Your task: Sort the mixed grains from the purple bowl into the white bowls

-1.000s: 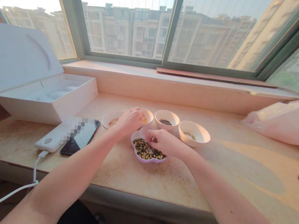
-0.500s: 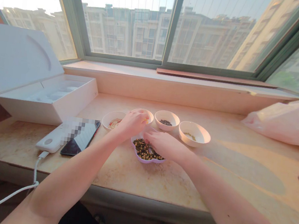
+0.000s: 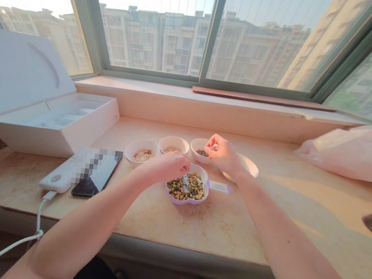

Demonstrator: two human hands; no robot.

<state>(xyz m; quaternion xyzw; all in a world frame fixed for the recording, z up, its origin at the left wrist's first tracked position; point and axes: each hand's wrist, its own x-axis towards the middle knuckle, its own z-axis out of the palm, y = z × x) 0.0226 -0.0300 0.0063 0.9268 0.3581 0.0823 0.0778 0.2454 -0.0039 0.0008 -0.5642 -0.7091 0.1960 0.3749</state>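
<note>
L hand (image 3: 164, 166) is curled, knuckles up, just over the left rim of a purple flower-shaped dish (image 3: 187, 202). Fingertips are hidden under the hand, so can't tell if it's pinching seeds or just closed. R hand (image 3: 222, 153) is up over a small white bowl (image 3: 197, 142) of dark seeds, thumb + fingers drawn together. Looks like a pinch, but anything held is too small to make out. Dish sits btw the hands, nearer L, w/ mixed green, yellow + dark seeds (image 3: 195, 186). Just past L hand: bowl of pale grains (image 3: 173, 144) and bowl of flakes w/ red bits (image 3: 141, 151). Past R hand: wide white bowl (image 3: 249, 166), contents blocked by the hand. Paper tag (image 3: 220, 187) lies just right of dish, below R wrist.

Risks: loose pinch could drop seeds in the wrong bowl. R wrist swinging right could tip wide bowl. L hand catching dish rim could spill seeds onto stone sill (image 3: 194, 228), toward phone (image 3: 91, 186) + power bank (image 3: 56, 176). Strays would be hard to spot in the glare.
</note>
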